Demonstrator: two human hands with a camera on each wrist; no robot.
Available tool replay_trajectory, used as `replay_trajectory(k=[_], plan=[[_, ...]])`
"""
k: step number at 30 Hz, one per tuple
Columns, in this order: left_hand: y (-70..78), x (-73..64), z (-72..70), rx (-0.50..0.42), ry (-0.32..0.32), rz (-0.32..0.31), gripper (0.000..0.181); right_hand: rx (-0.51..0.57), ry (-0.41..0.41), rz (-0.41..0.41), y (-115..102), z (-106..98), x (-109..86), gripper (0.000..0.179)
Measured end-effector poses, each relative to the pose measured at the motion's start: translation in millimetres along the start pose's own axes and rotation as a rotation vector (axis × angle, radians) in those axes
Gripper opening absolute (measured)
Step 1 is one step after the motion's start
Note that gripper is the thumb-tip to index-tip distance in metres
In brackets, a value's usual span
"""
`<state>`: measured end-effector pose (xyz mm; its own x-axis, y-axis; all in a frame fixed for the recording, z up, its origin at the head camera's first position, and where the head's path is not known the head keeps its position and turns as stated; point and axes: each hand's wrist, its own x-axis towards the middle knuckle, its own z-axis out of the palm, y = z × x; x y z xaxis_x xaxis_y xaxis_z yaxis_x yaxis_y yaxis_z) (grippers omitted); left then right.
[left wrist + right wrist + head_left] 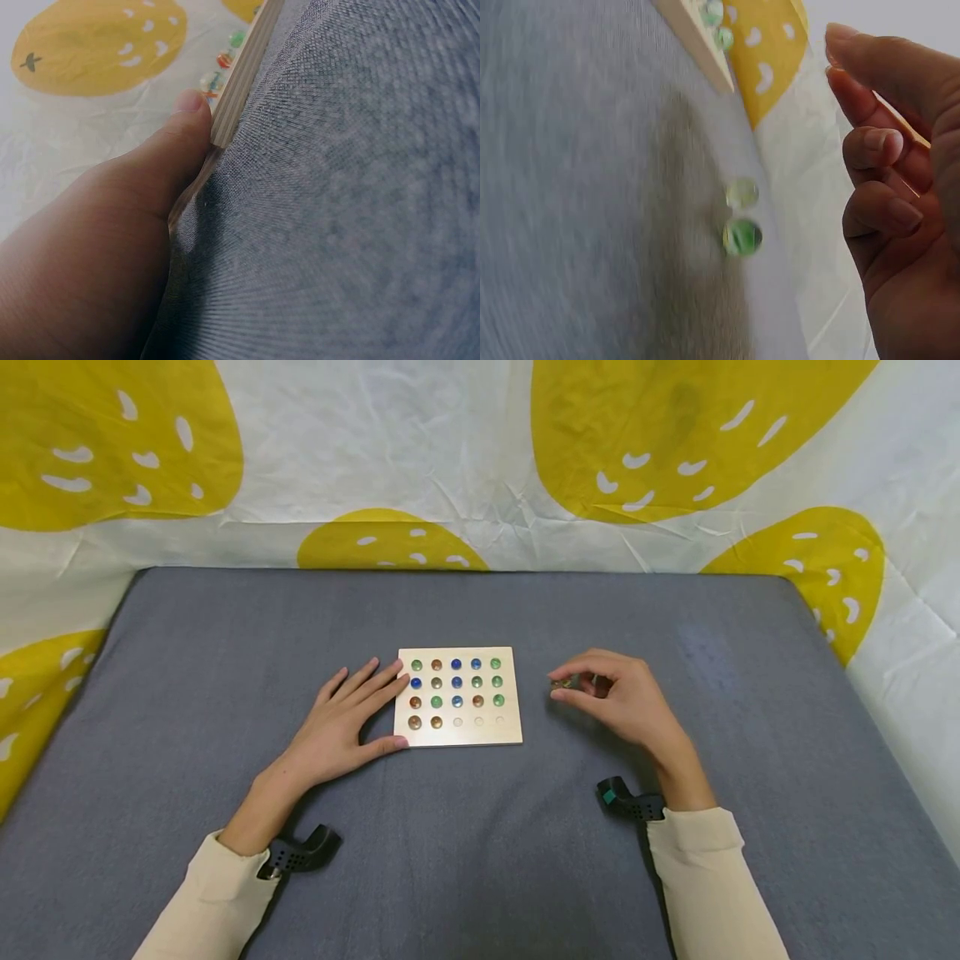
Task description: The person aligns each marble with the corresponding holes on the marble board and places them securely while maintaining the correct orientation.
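Observation:
A pale wooden board (516, 710) with rows of coloured glass marbles (457, 682) lies on the cloth; three hollows at the right of its nearest row hold no marble. My left hand (337, 727) rests at the board's left side, fingers spread, with the thumb at its near corner. My right hand (622, 693) hovers to the right of the board, thumb and forefinger pinching a small glass marble (557, 683) that they largely cover. Beneath that hand, a pale marble (742, 193) and a green marble (742, 237) sit on the cloth.
A grey cloth (465, 860) covers the table. Behind it hangs a white curtain (390, 435) with large yellow fruit shapes. Black wrist-worn mounts (303, 850) are at both cuffs.

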<state>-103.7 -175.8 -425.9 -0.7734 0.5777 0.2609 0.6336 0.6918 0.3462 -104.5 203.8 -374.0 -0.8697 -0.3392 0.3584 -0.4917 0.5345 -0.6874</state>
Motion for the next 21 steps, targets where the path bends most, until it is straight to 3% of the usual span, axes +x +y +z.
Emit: replay_trajectory(k=[6,13,21], plan=[[0.0,-0.3,0.2,0.005,-0.002,-0.001,0.080,0.053,-0.014,-0.028,-10.2,10.2,4.7,0.014],[0.5,-0.1,-0.5,0.004,-0.003,0.000,0.080,0.079,-0.010,-0.006,-22.5,24.1,7.2,0.015],[0.9,0.0,-1.5,-0.001,-0.001,0.002,0.080,0.106,-0.019,0.023,-57.8,37.7,10.6,0.014]])
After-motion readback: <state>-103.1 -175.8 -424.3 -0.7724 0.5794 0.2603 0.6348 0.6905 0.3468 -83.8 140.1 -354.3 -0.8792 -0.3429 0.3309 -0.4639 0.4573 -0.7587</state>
